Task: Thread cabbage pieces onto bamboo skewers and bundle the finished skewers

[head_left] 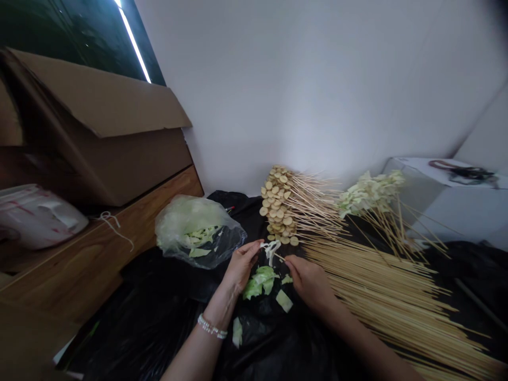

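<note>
My right hand (307,280) is closed around a thin wooden skewer (279,257). Pale cabbage pieces (271,248) sit at the skewer's far end. The fingertips of my left hand (243,262) pinch the edge of those pieces from the other side. Below both hands, green cabbage leaves (262,281) and a few cut scraps, such as a pale square piece (284,300), lie on black plastic sheeting (273,349). Just beyond my hands is a stack of skewered round slices (279,203), perhaps potato.
A clear plastic bag of cabbage (178,219) sits at left. Many bare skewers (389,291) spread out at right, with cabbage-loaded skewers (371,193) behind them. A white box (456,203) stands far right. A cardboard box (138,164) and white bucket (35,217) are at left.
</note>
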Demonstrator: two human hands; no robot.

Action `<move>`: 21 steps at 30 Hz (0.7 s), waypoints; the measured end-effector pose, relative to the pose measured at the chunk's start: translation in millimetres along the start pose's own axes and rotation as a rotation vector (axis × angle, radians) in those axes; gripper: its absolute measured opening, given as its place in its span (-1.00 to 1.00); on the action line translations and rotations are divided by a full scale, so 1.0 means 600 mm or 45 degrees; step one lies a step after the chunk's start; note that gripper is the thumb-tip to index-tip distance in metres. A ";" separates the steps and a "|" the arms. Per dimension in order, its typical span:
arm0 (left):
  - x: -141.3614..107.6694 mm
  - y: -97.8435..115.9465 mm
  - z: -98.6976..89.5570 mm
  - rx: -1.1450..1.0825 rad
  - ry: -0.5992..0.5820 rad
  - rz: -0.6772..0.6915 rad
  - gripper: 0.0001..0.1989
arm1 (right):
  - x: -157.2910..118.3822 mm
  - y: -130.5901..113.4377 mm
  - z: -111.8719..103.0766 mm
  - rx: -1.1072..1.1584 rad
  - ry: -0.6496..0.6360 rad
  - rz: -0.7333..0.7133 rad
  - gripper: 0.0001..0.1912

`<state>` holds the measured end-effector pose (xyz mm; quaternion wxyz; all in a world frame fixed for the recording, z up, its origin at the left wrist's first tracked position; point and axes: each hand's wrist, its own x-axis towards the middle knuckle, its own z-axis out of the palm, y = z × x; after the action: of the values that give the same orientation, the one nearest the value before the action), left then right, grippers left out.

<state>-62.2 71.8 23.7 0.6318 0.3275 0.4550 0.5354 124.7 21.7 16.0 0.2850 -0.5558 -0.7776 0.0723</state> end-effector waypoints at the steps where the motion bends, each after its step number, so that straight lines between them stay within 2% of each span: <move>1: 0.000 0.000 0.000 0.037 0.012 0.007 -0.60 | 0.000 0.000 0.000 0.004 -0.002 0.003 -0.67; 5: -0.002 0.002 0.000 0.083 0.007 0.032 -0.59 | -0.001 0.000 0.001 -0.002 -0.004 0.012 -0.68; 11: -0.006 0.010 0.006 -0.077 -0.057 -0.031 -0.57 | -0.001 0.001 0.002 -0.005 0.022 0.013 -0.68; 21: -0.008 -0.009 0.012 -0.176 -0.110 -0.041 -0.59 | -0.005 -0.003 0.008 -0.115 0.032 -0.015 -0.71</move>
<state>-53.8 66.6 22.7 0.6804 0.2985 0.3946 0.5406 121.7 19.2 11.8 0.2696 -0.5643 -0.7798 0.0283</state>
